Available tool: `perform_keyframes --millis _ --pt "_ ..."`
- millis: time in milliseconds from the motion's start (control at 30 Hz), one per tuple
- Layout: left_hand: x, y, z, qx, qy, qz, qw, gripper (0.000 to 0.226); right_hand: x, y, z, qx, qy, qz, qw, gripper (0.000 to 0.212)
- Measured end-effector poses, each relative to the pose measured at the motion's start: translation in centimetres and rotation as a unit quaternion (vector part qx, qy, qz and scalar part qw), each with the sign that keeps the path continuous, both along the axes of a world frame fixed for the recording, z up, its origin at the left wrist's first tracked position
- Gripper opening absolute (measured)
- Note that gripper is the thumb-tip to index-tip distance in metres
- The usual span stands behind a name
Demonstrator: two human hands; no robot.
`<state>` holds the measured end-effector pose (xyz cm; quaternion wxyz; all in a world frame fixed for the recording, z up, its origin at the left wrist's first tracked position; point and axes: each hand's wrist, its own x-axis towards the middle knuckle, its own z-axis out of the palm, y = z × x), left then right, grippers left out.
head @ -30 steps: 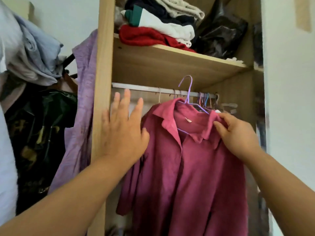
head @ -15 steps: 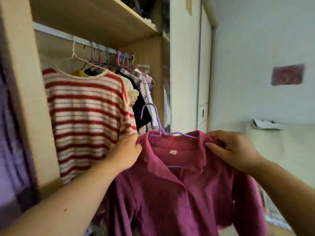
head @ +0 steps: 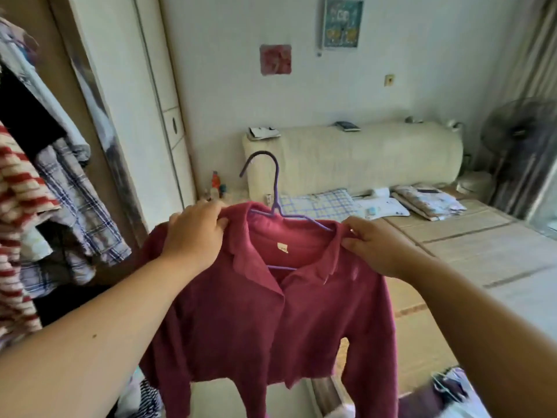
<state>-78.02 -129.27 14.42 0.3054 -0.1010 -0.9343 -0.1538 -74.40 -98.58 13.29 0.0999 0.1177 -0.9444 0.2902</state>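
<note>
A dark red collared shirt (head: 271, 321) hangs on a purple hanger (head: 275, 188) in front of me, out in the room. My left hand (head: 193, 236) grips the shirt's left shoulder by the collar. At the other shoulder, my right hand (head: 376, 245) pinches the cloth next to the collar. The hanger's hook stands free above the collar, and its lower bar shows inside the neck opening.
The open wardrobe is at the left with a red-striped top (head: 18, 212) and a checked shirt (head: 78, 212) hanging in it. A bed (head: 452, 245) with folded cloth and a padded headboard (head: 355, 155) lies ahead. A standing fan (head: 518, 137) is at the right.
The shirt has come off the wardrobe rail and been carried to the right, away from the wardrobe, toward the bed. My left hand moved from the wardrobe frame onto the shirt's shoulder.
</note>
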Motion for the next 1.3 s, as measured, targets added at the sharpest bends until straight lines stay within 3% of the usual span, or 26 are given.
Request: perform_keyframes --millis 100,233,367,500,733,1033,1300 --pt "0.3 6.3 -1.3 -0.029 0.006 -0.073 0.997 0.02 4.9 5.3 -1.6 -0.056 -0.048 -0.047 0.996 0.026" --pt "0.9 16.2 -3.9 -0.038 -0.037 -0.162 0.985 0.019 11.2 13.1 -3.5 -0.101 -0.099 -0.127 0.982 0.015" --pt "2.4 27.4 -8.0 -0.041 -0.11 -0.279 0.953 0.021 17.8 21.4 -6.1 -0.112 -0.133 -0.222 0.96 0.017" --pt "4.5 37.8 -13.2 -0.069 -0.193 -0.326 0.923 0.024 23.1 29.1 -9.9 -0.111 -0.185 -0.312 0.925 0.013" --pt "6.1 51.0 -22.1 -0.165 -0.312 -0.333 0.875 0.023 26.2 38.7 -19.9 -0.112 -0.252 -0.414 0.867 0.008" --pt "3.6 62.2 -32.6 -0.235 -0.394 -0.316 0.83 0.026 23.7 47.2 -34.2 -0.204 -0.303 -0.48 0.798 0.016" --pt "1.4 68.5 -41.0 -0.245 -0.443 -0.296 0.81 0.034 20.4 52.6 -42.5 -0.215 -0.306 -0.515 0.771 0.022"
